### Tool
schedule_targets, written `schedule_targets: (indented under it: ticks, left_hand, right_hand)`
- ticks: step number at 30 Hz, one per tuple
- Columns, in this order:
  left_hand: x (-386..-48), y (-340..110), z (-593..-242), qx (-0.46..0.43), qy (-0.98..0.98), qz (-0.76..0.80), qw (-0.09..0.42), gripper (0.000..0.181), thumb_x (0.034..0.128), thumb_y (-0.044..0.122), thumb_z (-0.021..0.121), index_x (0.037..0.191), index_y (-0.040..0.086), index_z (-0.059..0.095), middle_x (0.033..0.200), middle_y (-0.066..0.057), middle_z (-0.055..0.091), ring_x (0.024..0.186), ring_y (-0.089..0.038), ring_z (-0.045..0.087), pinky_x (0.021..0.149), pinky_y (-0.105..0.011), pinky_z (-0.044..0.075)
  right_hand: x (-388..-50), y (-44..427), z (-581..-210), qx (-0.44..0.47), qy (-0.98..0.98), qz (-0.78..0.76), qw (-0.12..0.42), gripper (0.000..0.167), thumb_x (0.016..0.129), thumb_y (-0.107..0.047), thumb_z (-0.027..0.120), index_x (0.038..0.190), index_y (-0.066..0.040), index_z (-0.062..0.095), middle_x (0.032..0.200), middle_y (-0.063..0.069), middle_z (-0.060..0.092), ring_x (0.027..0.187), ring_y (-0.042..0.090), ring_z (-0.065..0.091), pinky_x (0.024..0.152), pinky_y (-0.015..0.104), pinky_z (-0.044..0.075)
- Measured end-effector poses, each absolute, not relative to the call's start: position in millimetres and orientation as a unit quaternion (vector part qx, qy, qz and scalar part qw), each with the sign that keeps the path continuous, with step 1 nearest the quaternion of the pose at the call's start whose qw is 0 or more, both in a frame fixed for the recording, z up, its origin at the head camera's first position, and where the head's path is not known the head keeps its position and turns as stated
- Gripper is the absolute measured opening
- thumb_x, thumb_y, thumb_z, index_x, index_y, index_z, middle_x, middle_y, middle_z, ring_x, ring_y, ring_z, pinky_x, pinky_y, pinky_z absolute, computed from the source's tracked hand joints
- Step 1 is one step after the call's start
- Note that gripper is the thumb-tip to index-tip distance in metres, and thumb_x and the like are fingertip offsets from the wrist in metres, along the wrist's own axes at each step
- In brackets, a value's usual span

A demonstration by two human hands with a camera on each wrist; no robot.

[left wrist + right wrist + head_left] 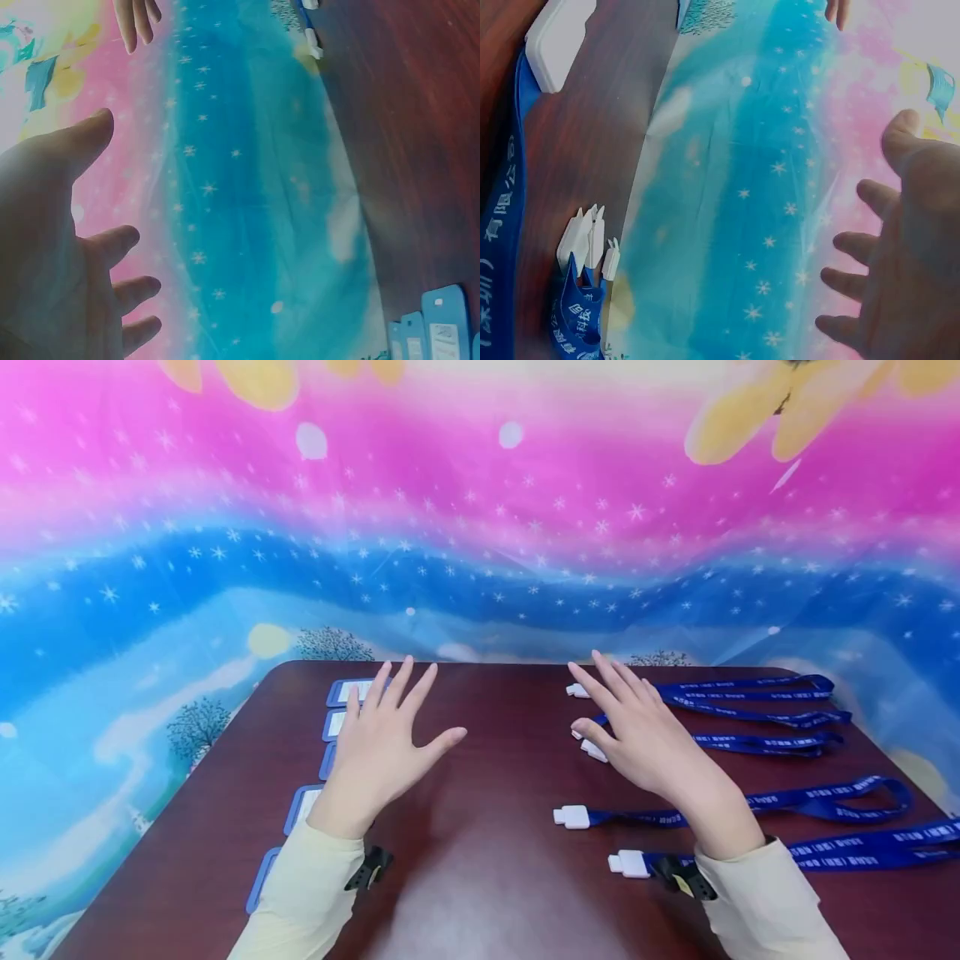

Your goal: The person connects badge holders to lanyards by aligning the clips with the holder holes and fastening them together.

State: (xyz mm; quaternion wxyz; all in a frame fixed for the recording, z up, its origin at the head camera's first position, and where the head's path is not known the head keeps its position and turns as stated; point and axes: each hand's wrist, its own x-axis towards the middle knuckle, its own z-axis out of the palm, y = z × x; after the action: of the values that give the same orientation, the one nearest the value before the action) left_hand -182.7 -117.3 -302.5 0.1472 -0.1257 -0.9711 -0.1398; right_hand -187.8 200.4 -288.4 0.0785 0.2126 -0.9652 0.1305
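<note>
My left hand [382, 743] hovers with fingers spread above a column of blue-edged card holders [297, 806] on the left side of the table; it holds nothing. Over the blue lanyards [825, 802] on the right, my right hand [645, 735] is likewise raised, fingers apart and empty. White plastic clips [576, 817] at the lanyards' ends point toward the table's middle. In the left wrist view the left hand [67, 247] shows its spread fingers, with card holders [445, 322] at the lower right. The right wrist view shows the right hand [907, 247] away from the clips [574, 240].
A dark reddish-brown table [480, 793] lies under both hands. Behind it hangs a pink and blue cloth [450, 527] with snowflakes. Dark bands [369, 868] sit at both wrists, beside the light sleeves.
</note>
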Motion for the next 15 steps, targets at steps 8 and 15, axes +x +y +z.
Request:
schedule_targets:
  ticks: [8,15]
  left_hand:
    - [-166,-135,-300,-0.148,-0.969,-0.115,0.163,0.083,0.0892,0.071,0.051,0.157,0.031,0.027,0.163,-0.002,0.024,0.15,-0.029,0.015,0.117,-0.06,0.008]
    - [-150,-162,-313,-0.17,-0.963,-0.089,0.192,0.074,0.0894,0.059,0.062,0.151,0.023,0.044,0.153,-0.005,0.043,0.143,-0.031,0.034,0.114,-0.057,0.025]
  right_hand:
    - [-159,206,-290,0.238,-0.955,0.141,0.103,0.069,0.101,-0.046,0.053,0.159,-0.031,0.019,0.165,0.004,0.016,0.149,0.033,0.015,0.113,0.064,0.017]
    - [-135,219,-301,0.261,-0.948,0.153,0.099,0.061,0.101,-0.042,0.055,0.156,-0.03,0.031,0.159,0.004,0.033,0.141,0.037,0.035,0.106,0.066,0.031]
